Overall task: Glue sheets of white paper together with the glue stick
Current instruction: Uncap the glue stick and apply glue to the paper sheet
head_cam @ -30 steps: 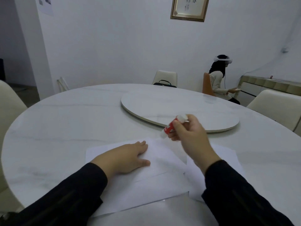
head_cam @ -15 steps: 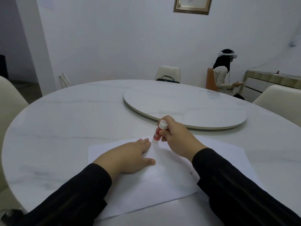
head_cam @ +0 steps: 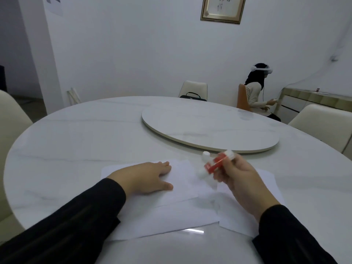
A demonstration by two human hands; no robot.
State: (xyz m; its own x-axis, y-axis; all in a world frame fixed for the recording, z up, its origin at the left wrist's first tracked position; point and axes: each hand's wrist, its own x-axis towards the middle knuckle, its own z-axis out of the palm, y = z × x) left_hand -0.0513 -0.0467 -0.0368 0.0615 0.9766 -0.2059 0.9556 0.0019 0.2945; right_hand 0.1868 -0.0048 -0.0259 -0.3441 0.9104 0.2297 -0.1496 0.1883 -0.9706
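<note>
Two thin white paper sheets (head_cam: 171,212) overlap on the round marble table (head_cam: 76,145). The left hand (head_cam: 144,178) lies flat on them; the right hand (head_cam: 240,180) grips the blurred red-and-white glue stick (head_cam: 217,164) just above.

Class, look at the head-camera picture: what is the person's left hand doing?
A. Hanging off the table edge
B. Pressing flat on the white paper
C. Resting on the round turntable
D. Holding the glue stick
B: the left hand lies palm down on the top sheet of white paper, while the right hand holds the glue stick.
</note>
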